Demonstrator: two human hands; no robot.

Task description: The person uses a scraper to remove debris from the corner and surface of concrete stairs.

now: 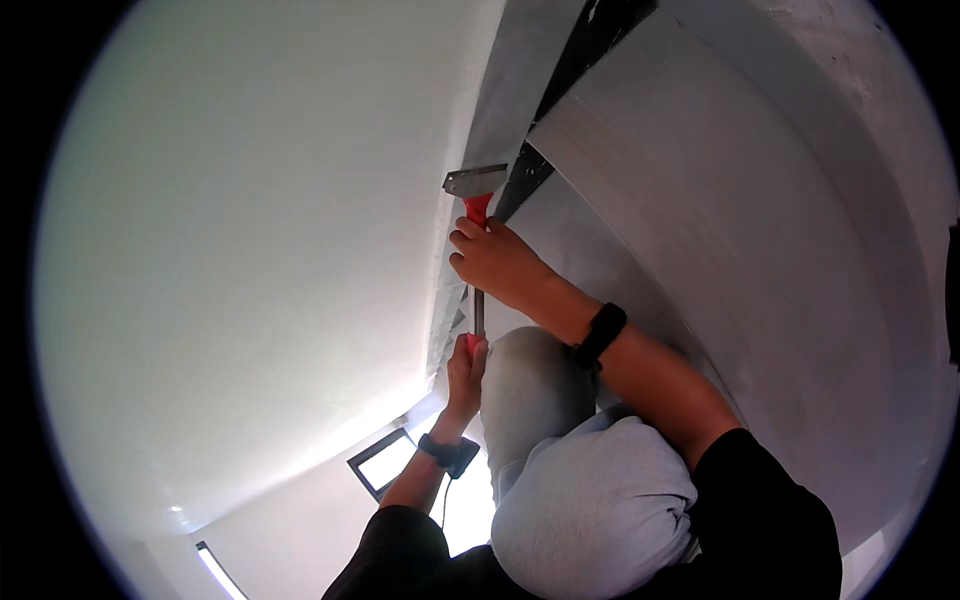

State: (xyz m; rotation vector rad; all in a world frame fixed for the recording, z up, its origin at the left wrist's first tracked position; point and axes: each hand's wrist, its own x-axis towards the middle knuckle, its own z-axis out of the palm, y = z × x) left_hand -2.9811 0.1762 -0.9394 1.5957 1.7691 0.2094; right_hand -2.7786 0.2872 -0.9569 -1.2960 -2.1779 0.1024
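Observation:
A long-handled scraper with a metal blade head (477, 181) and red grips points away from me along the foot of the white wall. My right hand (491, 255) is closed around the shaft just below the red neck under the head. Lower down, my left hand (466, 375) grips the red end of the handle. The blade head lies over a grey strip (517, 67) beside the wall; whether it touches the surface I cannot tell. A black wedge-shaped band (529, 172) runs just to the right of the head.
The white wall (262, 225) fills the left side. Grey stair-like slabs (697, 195) spread out on the right. My bent knees in light trousers (592, 510) are close below my hands. A dark-framed window (382, 461) and a light strip (219, 571) show at lower left.

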